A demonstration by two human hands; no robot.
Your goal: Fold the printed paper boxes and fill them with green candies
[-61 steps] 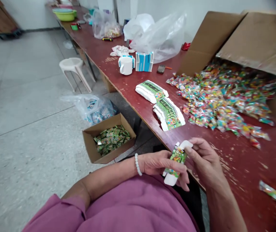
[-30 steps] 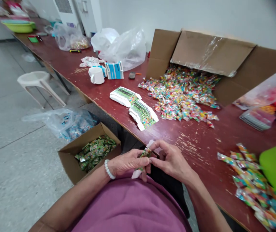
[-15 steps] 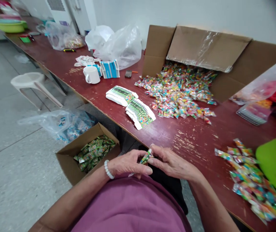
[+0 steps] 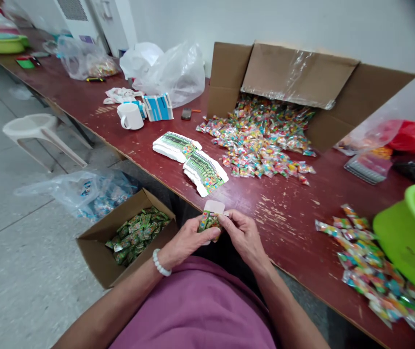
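A small green printed carton with a white flap standing up is gripped in my left hand, thumb across its front. The fingers of my right hand pinch at the carton's upper right edge, by the flap. Whether they hold anything besides that edge is hidden. On the table just beyond lie two fanned stacks of flat green-and-white cartons. Below my left forearm stands a cardboard box holding many filled green cartons.
Wrapped candies spill from a large tipped cardboard box at the back. More candies lie beside a lime-green tub at right. A white mug stands at left. A plastic stool is on the floor.
The carton has turned so its printed face and raised white flap show. My right hand has shifted from its side to the top edge. The view has swung slightly right.
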